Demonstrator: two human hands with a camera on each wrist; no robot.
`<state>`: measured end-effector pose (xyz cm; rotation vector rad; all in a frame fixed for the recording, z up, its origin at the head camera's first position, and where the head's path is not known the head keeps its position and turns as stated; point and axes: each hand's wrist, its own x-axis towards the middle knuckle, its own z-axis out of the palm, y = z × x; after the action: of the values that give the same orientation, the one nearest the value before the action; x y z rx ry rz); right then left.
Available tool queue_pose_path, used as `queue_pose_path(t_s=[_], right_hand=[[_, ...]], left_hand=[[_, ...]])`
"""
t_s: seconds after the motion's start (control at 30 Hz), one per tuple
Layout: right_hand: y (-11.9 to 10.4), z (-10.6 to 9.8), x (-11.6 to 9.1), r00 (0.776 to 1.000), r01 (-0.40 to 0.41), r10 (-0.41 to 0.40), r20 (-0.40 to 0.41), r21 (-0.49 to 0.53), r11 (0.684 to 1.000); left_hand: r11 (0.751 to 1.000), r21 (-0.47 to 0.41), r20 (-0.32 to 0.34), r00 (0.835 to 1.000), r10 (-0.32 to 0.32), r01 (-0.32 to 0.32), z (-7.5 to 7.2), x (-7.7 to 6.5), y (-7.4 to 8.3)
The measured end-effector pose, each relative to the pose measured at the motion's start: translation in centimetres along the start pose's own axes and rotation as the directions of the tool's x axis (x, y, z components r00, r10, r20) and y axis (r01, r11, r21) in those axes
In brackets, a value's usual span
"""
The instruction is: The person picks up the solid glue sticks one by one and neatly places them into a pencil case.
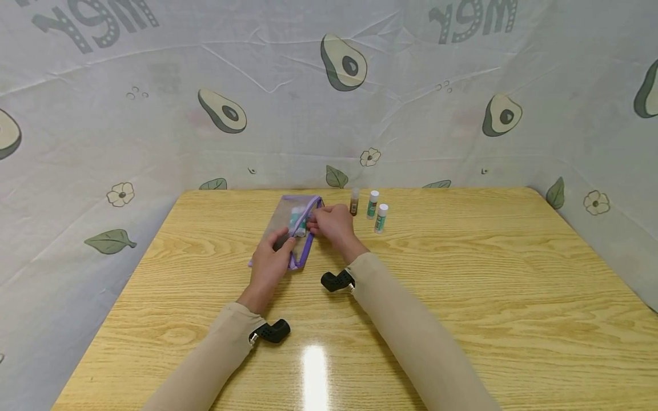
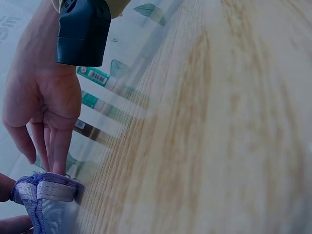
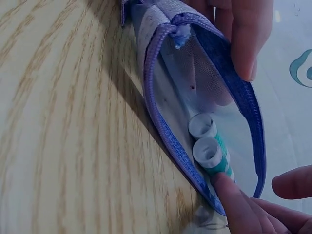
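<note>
A see-through mesh zip pouch with purple trim lies on the table, its zip mouth spread apart toward the right. My left hand pinches the pouch's upper edge between thumb and fingers. Two glue sticks with white ends and green labels lie side by side inside the pouch. At its mouth, my right hand reaches in with fairly straight fingers. In the right wrist view, one fingertip of that hand rests against the nearer glue stick, while the thumb stays apart.
Behind and right of my right hand stand two white-capped green glue sticks and a brown tube with a clear cap. The wooden table ends at a printed cloth backdrop. Black wrist-mounted pieces jut from both sleeves.
</note>
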<state>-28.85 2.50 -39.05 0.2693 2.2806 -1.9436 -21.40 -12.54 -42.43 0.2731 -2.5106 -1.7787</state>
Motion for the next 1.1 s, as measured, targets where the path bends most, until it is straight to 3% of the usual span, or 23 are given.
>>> queue_pose_path(t_s=[0.3,0.53,0.87,1.1], right_hand=[[0.2,-0.1,-0.3,0.998,0.051,-0.052,-0.044,-0.027,0.998],[-0.5,-0.6,-1.2,0.980,0.171,-0.178,-0.093,-0.073,0.983],[-2.1,-2.5,-2.9,0.920,0.381,-0.384,-0.078,-0.049,0.923],[-3.7,-4.2,-4.0,0.881,0.466,-0.465,-0.088,-0.013,0.885]], left_hand=[[1.000,0.012,-0.021,1.000,0.004,-0.004,0.0,0.0,-0.1],[1.000,-0.014,0.009,1.000,-0.008,0.008,0.0,-0.1,-0.2],[1.000,-0.015,0.013,1.000,-0.007,0.007,-0.1,-0.1,-0.2],[1.000,-0.002,0.006,1.000,-0.002,0.002,-0.1,-0.1,0.0]])
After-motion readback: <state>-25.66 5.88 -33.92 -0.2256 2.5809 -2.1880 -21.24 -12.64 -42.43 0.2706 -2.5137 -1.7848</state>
